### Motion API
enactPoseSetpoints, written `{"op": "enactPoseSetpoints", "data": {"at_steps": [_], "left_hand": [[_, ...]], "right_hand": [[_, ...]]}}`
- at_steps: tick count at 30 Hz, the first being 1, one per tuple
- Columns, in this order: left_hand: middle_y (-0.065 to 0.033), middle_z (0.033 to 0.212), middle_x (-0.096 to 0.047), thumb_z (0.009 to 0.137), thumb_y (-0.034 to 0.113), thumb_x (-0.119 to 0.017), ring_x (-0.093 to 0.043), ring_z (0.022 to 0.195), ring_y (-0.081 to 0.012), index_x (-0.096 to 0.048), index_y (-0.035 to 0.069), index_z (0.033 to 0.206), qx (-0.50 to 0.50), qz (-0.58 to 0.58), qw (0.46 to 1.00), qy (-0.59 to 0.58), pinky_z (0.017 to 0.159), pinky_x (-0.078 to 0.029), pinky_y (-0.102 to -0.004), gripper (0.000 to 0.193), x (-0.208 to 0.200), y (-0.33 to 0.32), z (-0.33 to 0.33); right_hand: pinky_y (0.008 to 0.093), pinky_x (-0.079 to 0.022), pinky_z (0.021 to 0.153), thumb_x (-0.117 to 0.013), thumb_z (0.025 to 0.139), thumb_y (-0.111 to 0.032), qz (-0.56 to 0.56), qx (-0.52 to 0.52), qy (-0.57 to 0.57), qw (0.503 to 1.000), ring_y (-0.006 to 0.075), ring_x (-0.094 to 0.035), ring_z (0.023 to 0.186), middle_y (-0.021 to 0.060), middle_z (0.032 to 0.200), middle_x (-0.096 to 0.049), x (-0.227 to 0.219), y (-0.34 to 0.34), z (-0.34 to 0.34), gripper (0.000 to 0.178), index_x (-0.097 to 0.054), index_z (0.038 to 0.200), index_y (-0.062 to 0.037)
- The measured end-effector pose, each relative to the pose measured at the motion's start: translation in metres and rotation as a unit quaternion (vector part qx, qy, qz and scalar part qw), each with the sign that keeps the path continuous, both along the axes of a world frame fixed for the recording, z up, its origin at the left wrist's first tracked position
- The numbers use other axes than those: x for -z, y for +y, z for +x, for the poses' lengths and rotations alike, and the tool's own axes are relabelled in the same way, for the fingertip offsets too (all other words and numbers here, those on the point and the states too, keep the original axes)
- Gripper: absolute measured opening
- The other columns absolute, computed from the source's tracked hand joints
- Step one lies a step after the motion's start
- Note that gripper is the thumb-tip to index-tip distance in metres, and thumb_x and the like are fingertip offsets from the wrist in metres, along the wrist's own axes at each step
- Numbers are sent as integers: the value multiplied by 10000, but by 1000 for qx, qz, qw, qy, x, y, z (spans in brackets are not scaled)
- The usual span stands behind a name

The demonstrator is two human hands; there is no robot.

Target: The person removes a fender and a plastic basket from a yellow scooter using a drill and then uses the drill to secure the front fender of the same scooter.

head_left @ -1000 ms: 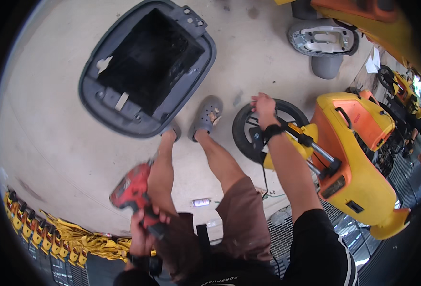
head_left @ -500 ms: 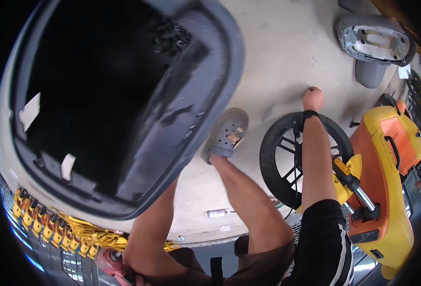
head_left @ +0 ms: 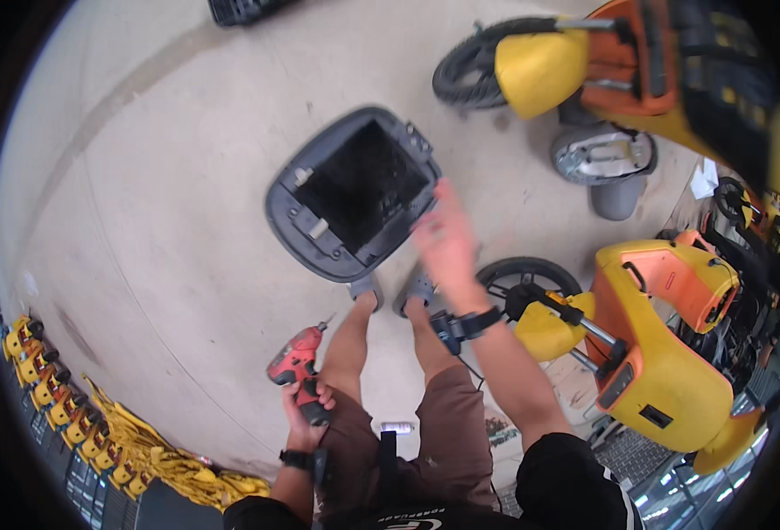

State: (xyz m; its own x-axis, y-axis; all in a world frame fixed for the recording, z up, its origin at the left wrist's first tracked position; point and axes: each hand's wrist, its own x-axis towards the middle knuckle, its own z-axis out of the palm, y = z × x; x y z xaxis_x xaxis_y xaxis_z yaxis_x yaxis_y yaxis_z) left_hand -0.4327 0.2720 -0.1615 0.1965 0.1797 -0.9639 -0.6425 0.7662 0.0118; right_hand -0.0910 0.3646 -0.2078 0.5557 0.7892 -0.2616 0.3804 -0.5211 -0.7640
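Note:
In my left hand [head_left: 307, 405] is a red and black cordless drill [head_left: 296, 355], gripped by its handle with the bit pointing up and away. My right hand [head_left: 445, 238], a little blurred, reaches forward with its fingers apart by the right rim of a dark grey plastic storage bin [head_left: 306, 237]. Whether a fingertip touches that rim I cannot tell. The bin is rounded, with a deep black hollow and two pale patches on its left side. It lies in front of my feet and hides part of my grey clogs [head_left: 416, 289].
A yellow and orange scooter body [head_left: 673, 371] with a front wheel [head_left: 531, 276] stands at the right. Another scooter [head_left: 545, 71] is at the far right, near an upturned grey seat [head_left: 604, 159]. Yellow scooters [head_left: 59, 397] line the left. A small can [head_left: 397, 427] lies near my legs.
The bin, large and close before, now appears smaller and lower ahead of me. My right hand has come back from beyond the wheel and opened. The drill has moved into fuller view.

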Motion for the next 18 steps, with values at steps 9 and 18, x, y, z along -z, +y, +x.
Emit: {"op": "enactPoseSetpoints", "data": {"at_steps": [9,18], "left_hand": [[-81,798,-628,780,295,-606,-618,699,-244,-576,72,962,390,-26,920,17,671,-527,-361,289,-4,27,-41],[-155,721,-583,741,209,-659,-599,541,-289,-517,-3,952,694,111,699,132,566,-554,-458,331,-77,137,-7]], "right_hand": [[367,-515,680,-550,929,-350,-60,-348,354,866,234,-652,697,115,760,-679,-236,-92,-146,360,-687,867,-22],[299,-438,396,-493,908,-214,-166,532,250,792,163,-552,441,76,577,-590,-127,-452,-60,318,-652,729,-5]]}}
